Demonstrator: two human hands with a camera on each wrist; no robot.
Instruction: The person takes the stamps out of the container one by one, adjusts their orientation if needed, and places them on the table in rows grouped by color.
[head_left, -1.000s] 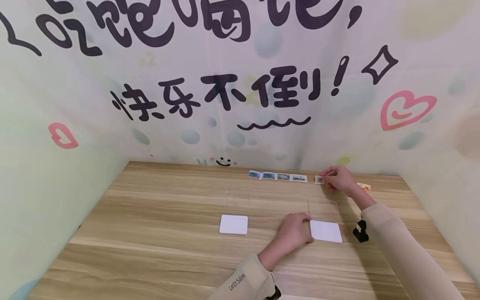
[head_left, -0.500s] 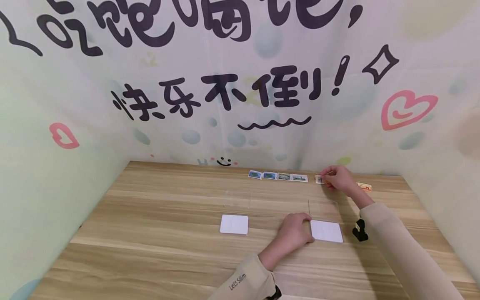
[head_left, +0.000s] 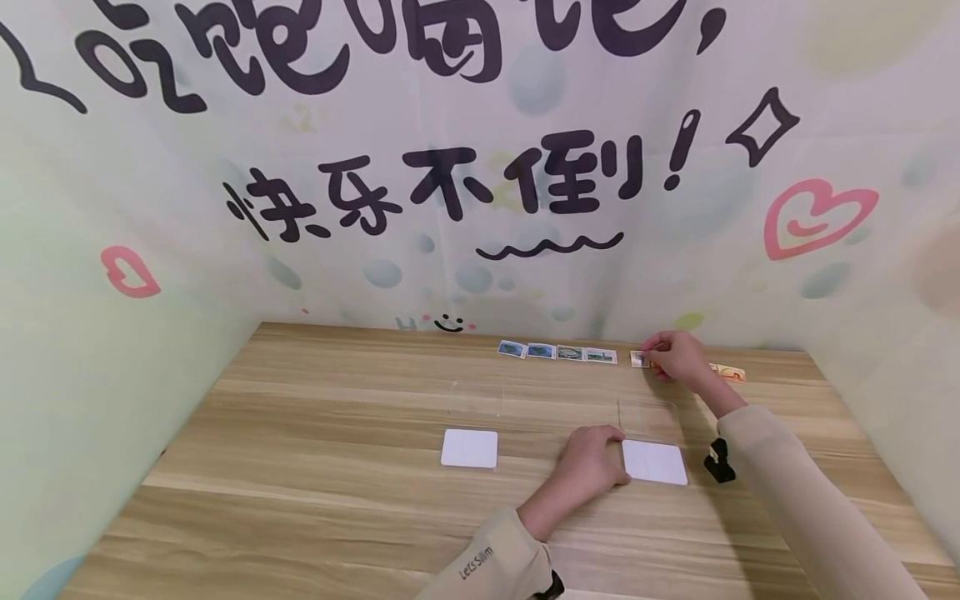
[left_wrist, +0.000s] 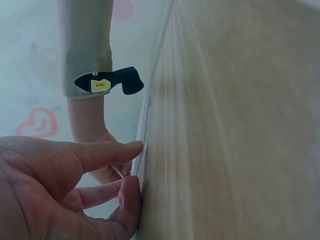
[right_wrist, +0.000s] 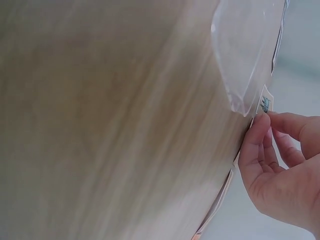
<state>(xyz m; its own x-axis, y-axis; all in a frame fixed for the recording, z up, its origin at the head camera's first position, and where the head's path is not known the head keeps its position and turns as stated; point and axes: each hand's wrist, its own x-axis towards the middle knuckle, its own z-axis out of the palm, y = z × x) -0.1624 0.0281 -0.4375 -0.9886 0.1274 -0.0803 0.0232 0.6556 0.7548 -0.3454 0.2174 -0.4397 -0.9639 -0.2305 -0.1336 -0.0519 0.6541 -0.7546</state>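
At the back of the table my right hand [head_left: 681,358] pinches a small postage stamp [head_left: 637,359] between thumb and forefinger; in the right wrist view the stamp [right_wrist: 265,101] shows a dark print on a pale ground. My left hand [head_left: 588,460] holds the left edge of a white card [head_left: 655,462], fingers at its upper corner and thumb at the lower. A clear plastic flap [right_wrist: 245,50] stands behind this card. In the left wrist view the hand's fingertips [left_wrist: 131,192] meet the thin edge by the tabletop.
Several picture stamps [head_left: 557,352] lie in a row left of the right hand. Orange stamps [head_left: 730,373] lie to its right, partly hidden. Another white card [head_left: 469,448] with a faint clear flap lies on the wooden table [head_left: 300,467]. A printed cloth backdrop [head_left: 360,275] rises behind.
Both hands keep nearly the same places. The right forearm shifts very slightly left, and a little more of the orange stamps shows beside it.
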